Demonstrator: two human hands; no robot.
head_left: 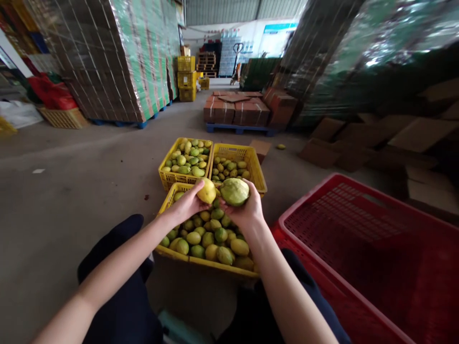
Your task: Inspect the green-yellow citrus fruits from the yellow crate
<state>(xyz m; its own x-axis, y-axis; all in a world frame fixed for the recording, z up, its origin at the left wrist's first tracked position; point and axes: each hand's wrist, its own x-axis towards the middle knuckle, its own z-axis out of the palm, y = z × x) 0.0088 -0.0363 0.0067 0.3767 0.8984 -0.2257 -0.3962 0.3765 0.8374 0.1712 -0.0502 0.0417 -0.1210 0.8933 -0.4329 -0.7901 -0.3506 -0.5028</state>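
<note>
My left hand (pixel 193 203) is closed around a yellow lemon (pixel 207 191). Beside it, my right hand (pixel 247 210) grips a larger, bumpy green lemon (pixel 234 191). The two fruits are held close together above the nearest yellow crate (pixel 172 254), which holds many green and yellow lemons (pixel 211 234). Behind it on the left stands a crate (pixel 168 179) heaped with lemons. To its right, another yellow crate (pixel 257 174) holds a lower layer of them. My fingers' undersides are partly hidden.
A large red crate (pixel 322 267) stands close on my right. Flattened cardboard (pixel 358 138) lies beyond it, and a loose lemon (pixel 281 146) is on the floor. Further back are brown boxes (pixel 234 112) on a blue pallet (pixel 236 128) and tall wrapped stacks (pixel 143 57).
</note>
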